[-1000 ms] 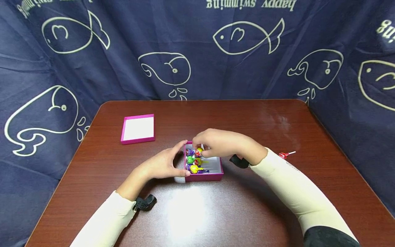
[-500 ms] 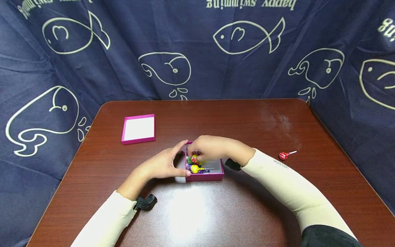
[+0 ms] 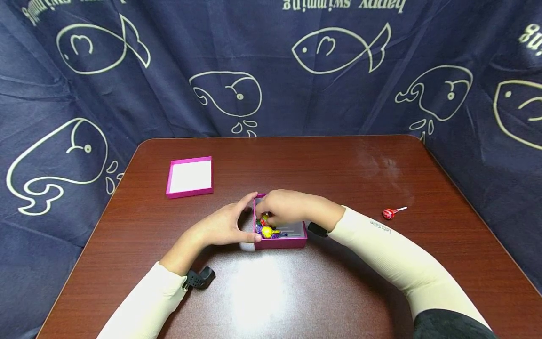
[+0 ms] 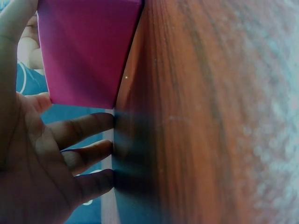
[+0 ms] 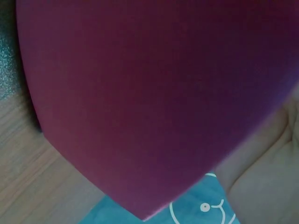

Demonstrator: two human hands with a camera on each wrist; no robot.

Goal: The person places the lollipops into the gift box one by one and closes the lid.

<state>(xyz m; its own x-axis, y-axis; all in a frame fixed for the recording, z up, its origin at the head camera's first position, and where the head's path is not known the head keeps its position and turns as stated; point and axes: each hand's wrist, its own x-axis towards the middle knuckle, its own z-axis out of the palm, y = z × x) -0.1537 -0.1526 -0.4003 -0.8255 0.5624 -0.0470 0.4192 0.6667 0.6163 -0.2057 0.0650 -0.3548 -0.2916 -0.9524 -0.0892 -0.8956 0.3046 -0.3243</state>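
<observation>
In the head view an open pink box (image 3: pixel 281 243) with a pale inside stands mid-table. Wrapped lollipops lie along its left side, among them a yellow one (image 3: pixel 267 231) beside purple wrappers. My left hand (image 3: pixel 220 224) spans the box's left end, thumb at the near corner and index finger at the far one; its other fingers spread on the table in the left wrist view. My right hand (image 3: pixel 284 206) reaches into the box from the right, fingers bent down over a red-and-yellow lollipop (image 3: pixel 264 220). Its fingertips are mostly hidden, and the box wall (image 5: pixel 140 102) fills the right wrist view.
A shallow pink lid (image 3: pixel 190 176), white inside, lies at the back left of the brown table (image 3: pixel 296 160). One red lollipop (image 3: pixel 388 213) with a white stick lies toward the right edge. A dark blue curtain (image 3: pixel 271 108) with fish drawings hangs behind.
My right hand has moved left and lower into the box, covering more of the lollipops. The red-and-yellow lollipop under it has shifted left. My left hand stays at the box's end.
</observation>
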